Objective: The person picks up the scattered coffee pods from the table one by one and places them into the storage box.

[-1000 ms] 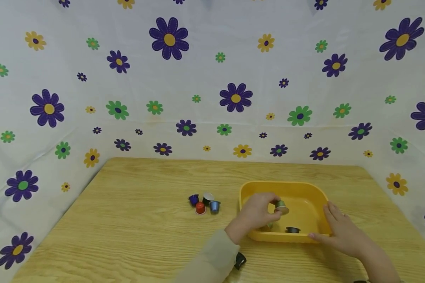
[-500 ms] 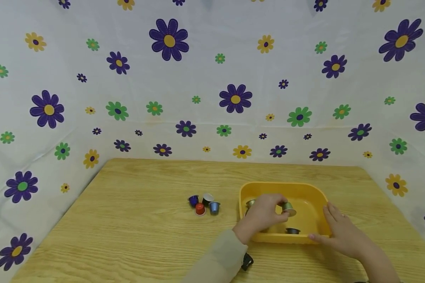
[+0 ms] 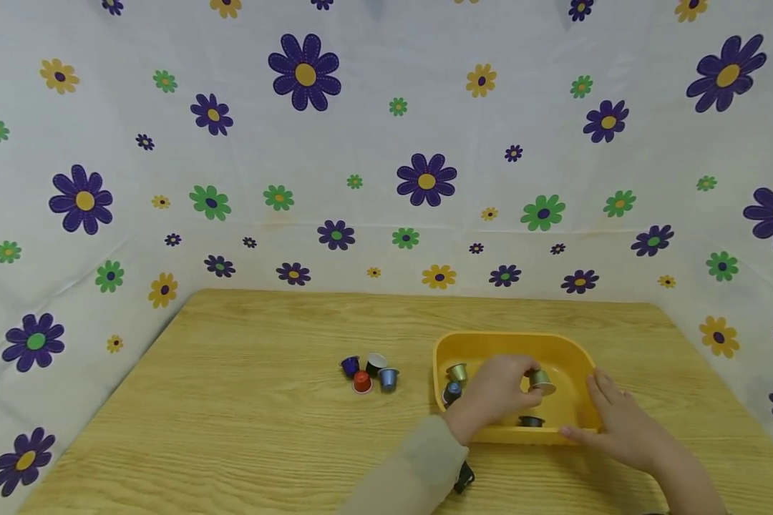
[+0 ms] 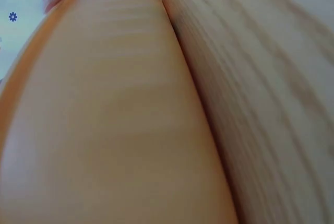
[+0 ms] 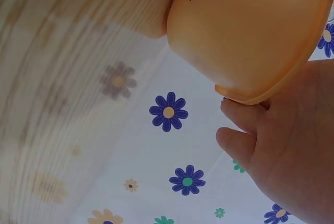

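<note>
My left hand (image 3: pixel 497 388) reaches into the yellow plastic tray (image 3: pixel 518 435) and pinches a green coffee capsule (image 3: pixel 540 379) between thumb and fingers, its foil rim facing down. Inside the tray, a gold capsule (image 3: pixel 457 371) and a dark blue capsule (image 3: pixel 451 391) lie by the left wall. A dark grey capsule (image 3: pixel 531 422) is partly hidden behind the front wall. My right hand (image 3: pixel 628 427) rests on the tray's front right corner, thumb over the front rim, fingers laid over the right rim. In the left wrist view the tray's outer wall (image 4: pixel 109 98) fills much of the picture.
Left of the tray, a cluster of capsules stands on the wooden table (image 3: pixel 232 400): a purple capsule (image 3: pixel 350 366), a red capsule (image 3: pixel 361 381), a black capsule with white lid (image 3: pixel 376 363) and a light blue capsule (image 3: pixel 389 379). A flowered cloth (image 3: pixel 361 136) encloses the table.
My left hand has moved right across the tray with the green capsule, uncovering the gold and dark blue capsules at the left wall. The right hand has stayed on the corner.
</note>
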Demonstrator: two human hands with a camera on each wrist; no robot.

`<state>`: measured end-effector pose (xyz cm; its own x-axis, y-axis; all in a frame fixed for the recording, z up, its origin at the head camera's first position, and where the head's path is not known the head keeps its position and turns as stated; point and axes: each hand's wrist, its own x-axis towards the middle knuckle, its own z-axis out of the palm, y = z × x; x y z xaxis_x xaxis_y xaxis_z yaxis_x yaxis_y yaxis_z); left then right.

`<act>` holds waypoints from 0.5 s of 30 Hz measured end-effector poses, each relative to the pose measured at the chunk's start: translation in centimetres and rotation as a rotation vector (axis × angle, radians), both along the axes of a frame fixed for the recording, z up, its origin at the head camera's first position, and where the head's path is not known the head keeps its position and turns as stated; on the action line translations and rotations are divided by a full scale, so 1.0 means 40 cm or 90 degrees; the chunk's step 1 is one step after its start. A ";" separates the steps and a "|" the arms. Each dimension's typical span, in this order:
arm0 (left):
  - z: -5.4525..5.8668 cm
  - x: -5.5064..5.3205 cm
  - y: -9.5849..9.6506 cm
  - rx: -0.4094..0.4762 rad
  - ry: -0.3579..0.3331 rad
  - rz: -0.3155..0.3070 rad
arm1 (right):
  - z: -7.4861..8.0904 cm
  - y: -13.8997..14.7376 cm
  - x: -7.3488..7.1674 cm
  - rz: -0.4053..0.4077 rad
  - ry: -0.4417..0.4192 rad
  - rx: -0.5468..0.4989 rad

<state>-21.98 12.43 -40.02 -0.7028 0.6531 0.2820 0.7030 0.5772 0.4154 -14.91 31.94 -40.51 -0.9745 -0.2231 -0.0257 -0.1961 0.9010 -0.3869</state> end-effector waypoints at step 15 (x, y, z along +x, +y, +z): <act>0.012 0.009 0.051 -0.033 0.006 -0.003 | 0.001 0.003 -0.001 0.004 0.012 -0.006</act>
<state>-21.60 14.46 -39.55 -0.6969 0.6702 0.2552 0.7099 0.5941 0.3783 -14.93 32.07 -40.49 -0.9734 -0.2289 -0.0050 -0.2088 0.8964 -0.3910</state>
